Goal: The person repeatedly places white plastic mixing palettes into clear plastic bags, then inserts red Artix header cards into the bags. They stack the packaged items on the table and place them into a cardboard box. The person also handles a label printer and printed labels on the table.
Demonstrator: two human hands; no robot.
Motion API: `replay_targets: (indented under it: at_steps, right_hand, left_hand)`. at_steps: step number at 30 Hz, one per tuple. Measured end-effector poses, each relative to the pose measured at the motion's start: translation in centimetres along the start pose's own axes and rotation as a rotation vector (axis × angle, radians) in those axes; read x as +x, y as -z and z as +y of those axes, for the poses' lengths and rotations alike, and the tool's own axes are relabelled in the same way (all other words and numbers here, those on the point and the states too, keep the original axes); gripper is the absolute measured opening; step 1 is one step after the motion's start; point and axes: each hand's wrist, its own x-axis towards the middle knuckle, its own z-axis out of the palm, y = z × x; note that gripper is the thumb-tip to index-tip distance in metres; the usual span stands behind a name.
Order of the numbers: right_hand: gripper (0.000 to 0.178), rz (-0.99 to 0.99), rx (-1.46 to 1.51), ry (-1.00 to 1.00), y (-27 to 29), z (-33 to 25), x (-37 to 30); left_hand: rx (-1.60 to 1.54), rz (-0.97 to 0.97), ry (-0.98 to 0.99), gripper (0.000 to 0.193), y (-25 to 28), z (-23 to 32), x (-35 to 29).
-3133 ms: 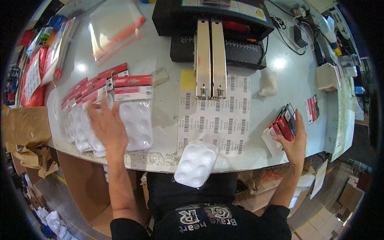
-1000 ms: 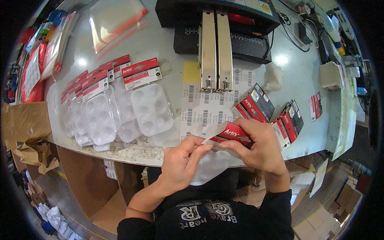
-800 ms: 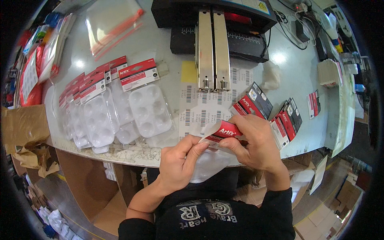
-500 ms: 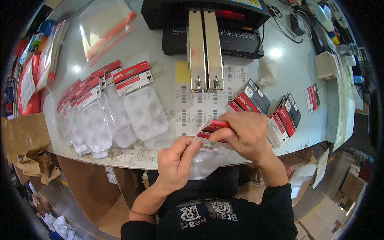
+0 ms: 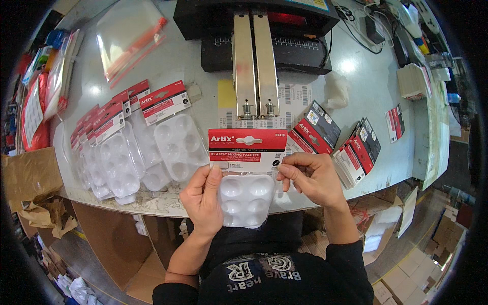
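A white plastic mixing palette (image 5: 246, 201) with round wells, in a clear bag, faces up in front of me at the table's front edge. A red, black and white header card (image 5: 247, 140) lies flat across the top of the bag. My left hand (image 5: 204, 198) pinches the left edge where card and bag meet, thumb in front. The lower right corner of the card is between the thumb and fingers of my right hand (image 5: 316, 179). Just right of it are loose folded header cards (image 5: 316, 127) and a fanned stack of them (image 5: 357, 152).
Bagged palettes (image 5: 122, 162) with cards overlap at left. Behind them lie clear bags with red edges (image 5: 129, 43). A black machine with two metal bars (image 5: 255, 66) stands at the back centre, over barcode label sheets (image 5: 227, 120). Cardboard boxes (image 5: 114, 239) sit below the table.
The header card was tilted and partly covered by my hands; it now lies flat and faces me. My right hand has moved down to its lower corner, and my left hand slightly left.
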Motion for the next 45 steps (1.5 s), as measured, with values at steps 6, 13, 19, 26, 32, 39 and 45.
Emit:
replay_targets:
  at_steps: [6,13,19,26,32,39,45]
  right_hand:
    - [0.017,0.065,-0.017,0.088,-0.6,0.7,-0.3]
    - [0.014,0.087,0.179,-0.039,-0.9,1.0,1.0]
    - [0.014,0.224,0.457,0.155,-0.9,1.7,5.5]
    - [0.017,0.293,0.268,0.162,-1.2,1.9,5.7]
    - [0.065,0.599,-1.069,0.454,2.9,0.5,2.7]
    - [0.091,0.588,-1.314,0.181,3.2,3.4,4.0]
    - [0.052,0.669,-1.203,0.277,3.5,1.3,2.5]
  left_hand:
    - [0.105,0.028,-0.004,0.019,0.1,-0.1,-0.2]
    - [0.236,-0.06,0.031,0.02,0.0,-0.3,0.9]
    - [0.196,-0.056,-0.031,0.025,-1.9,-1.9,6.4]
    - [0.093,-0.064,-0.115,0.023,-2.0,-4.1,6.7]
    - [0.621,0.297,0.103,0.018,5.2,2.8,8.3]
    - [1.187,-0.039,-0.659,0.034,4.0,2.5,3.5]
    - [0.986,-0.269,-0.393,0.029,-0.5,-4.2,-0.6]
